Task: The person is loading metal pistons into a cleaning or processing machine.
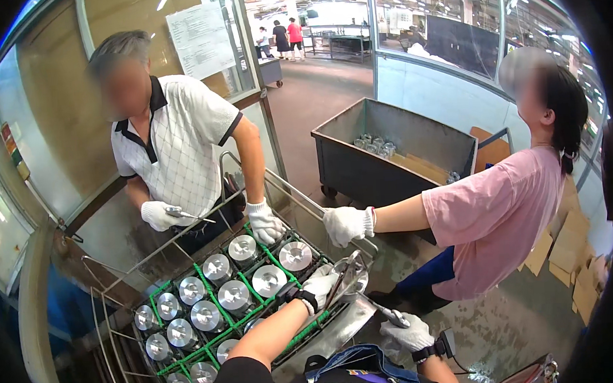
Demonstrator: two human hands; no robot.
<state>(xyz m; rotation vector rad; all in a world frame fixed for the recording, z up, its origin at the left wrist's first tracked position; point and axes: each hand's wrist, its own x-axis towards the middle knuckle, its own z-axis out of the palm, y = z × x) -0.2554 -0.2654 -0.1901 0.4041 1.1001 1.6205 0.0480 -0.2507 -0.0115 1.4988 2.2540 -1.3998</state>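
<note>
At lower centre, our white-gloved left hand (320, 286) pinches a shiny, rounded silver metal part (355, 278), seemingly steadying it for the slim grey metal tool (396, 317) our white-gloved right hand (411, 334) clasps, fingers curled.

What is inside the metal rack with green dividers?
Round, shiny silver metal pieces sit in the metal rack with green dividers. The wearer's white-gloved left hand and bare left forearm cover part of its near side, and the pieces hide its bottom.

Parts (234, 296) sit in rows inside a rack (201, 275) at front left; one co-worker (176, 143) stands behind it, another (495, 216) to its right. A bin (367, 166) stands beyond, cardboard (569, 247) far right.
</note>
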